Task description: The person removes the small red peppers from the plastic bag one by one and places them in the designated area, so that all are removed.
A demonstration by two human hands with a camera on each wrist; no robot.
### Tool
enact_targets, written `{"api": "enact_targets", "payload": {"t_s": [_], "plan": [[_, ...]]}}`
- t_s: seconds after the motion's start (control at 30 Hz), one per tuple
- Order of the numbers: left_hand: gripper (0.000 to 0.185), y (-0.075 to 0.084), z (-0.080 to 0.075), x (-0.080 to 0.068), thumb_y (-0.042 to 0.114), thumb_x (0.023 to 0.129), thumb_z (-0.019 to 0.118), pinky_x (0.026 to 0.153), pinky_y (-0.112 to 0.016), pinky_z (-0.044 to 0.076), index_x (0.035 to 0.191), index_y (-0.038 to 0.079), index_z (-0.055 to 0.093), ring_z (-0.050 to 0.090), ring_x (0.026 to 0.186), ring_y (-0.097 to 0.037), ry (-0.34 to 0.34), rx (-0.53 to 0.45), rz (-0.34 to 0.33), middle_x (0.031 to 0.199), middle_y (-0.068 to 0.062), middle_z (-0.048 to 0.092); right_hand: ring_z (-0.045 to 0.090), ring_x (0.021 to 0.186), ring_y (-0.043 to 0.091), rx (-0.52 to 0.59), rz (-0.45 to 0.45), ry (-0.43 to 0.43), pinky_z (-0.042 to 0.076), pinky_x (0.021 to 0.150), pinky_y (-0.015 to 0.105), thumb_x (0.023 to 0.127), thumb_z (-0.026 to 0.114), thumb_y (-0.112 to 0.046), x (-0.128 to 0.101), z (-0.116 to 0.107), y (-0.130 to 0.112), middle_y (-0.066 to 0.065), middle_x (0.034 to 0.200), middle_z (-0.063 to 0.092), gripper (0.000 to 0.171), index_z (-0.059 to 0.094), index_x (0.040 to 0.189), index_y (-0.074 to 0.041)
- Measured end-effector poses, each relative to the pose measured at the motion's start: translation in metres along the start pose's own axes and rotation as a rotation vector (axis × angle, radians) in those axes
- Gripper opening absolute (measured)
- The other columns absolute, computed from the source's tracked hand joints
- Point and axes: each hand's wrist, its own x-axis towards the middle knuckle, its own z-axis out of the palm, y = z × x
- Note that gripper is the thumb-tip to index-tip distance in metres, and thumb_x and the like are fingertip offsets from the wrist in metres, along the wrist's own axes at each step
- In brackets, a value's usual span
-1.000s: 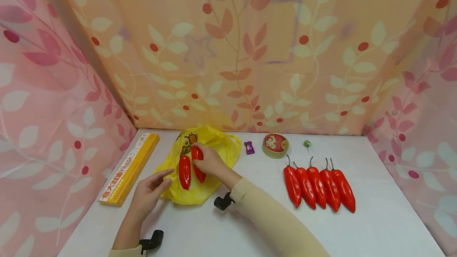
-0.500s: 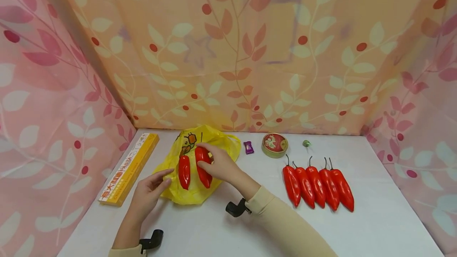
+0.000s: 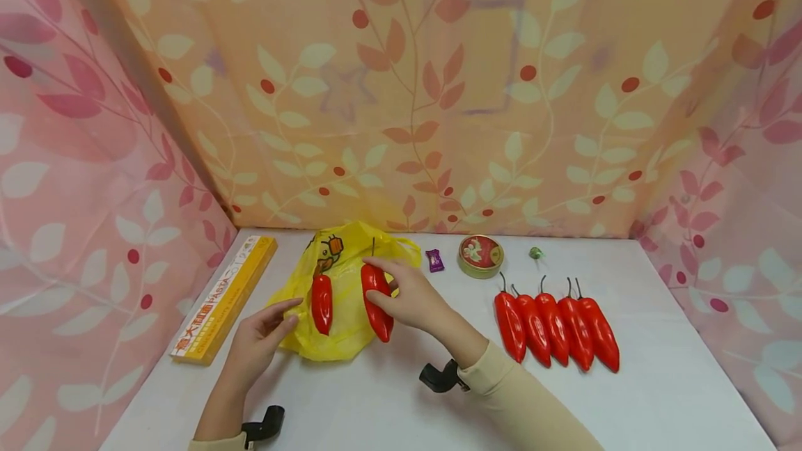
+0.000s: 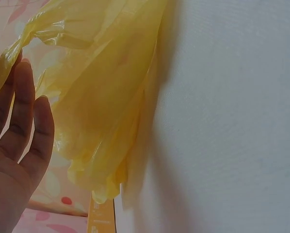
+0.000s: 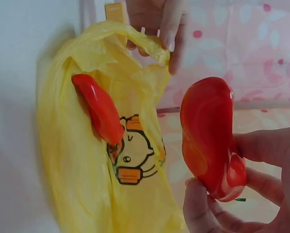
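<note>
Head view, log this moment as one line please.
right hand: holds pepper above bag | left hand: touches bag edge | second pepper: on bag | row of five peppers: on table

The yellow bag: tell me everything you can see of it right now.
The yellow bag is thin, crinkled, glossy plastic with a cartoon duck print, lying slack on the white table beside the pasta box. One red pepper rests on it. The left hand touches its near edge with straight fingers. The right hand holds another pepper just above its right side.
</note>
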Motion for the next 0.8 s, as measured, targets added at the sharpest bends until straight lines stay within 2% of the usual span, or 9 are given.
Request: {"api": "enact_targets", "payload": {"t_s": [0.23,0.33,0.5,0.8], "plan": [[0.039,0.001,0.0,0.0,0.04,0.098,0.065,0.084,-0.015,0.053,0.131,0.021,0.068,0.055,0.101,-0.018,-0.002,-0.002,-0.013,0.132,-0.005,0.065,0.062,0.1,0.02,-0.062,0.003,0.077,0.059,0.065,0.024,0.093,0.071,-0.034,-0.019,-0.016,0.012,0.006,0.125,0.057,0.054,0.054,0.144,-0.032],[0.04,0.0,-0.001,0.0,0.042,0.098,0.065,0.085,-0.014,0.052,0.132,0.021,0.067,0.055,0.102,-0.018,-0.003,0.004,-0.019,0.132,-0.005,0.064,0.062,0.099,0.02,-0.07,0.001,0.112,0.059,0.066,0.024,0.092,0.072,-0.032,-0.024,-0.021,0.018,0.006,0.128,0.056,0.054,0.055,0.143,-0.029],[0.042,-0.001,-0.003,-0.002,0.044,0.098,0.064,0.087,-0.011,0.05,0.133,0.021,0.067,0.054,0.105,-0.017,-0.001,0.023,-0.024,0.135,-0.005,0.063,0.062,0.099,0.018,-0.079,0.042,0.133,0.059,0.066,0.026,0.091,0.073,-0.029,-0.031,-0.025,0.03,0.006,0.133,0.056,0.056,0.054,0.144,-0.03],[0.039,-0.001,-0.001,-0.001,0.041,0.098,0.065,0.085,-0.014,0.052,0.132,0.021,0.068,0.054,0.102,-0.018,-0.003,-0.01,0.0,0.132,-0.005,0.064,0.063,0.097,0.018,-0.113,0.134,0.182,0.059,0.064,0.027,0.088,0.078,-0.024,-0.059,-0.038,0.059,0.001,0.126,0.062,0.059,0.056,0.141,-0.035]]}}
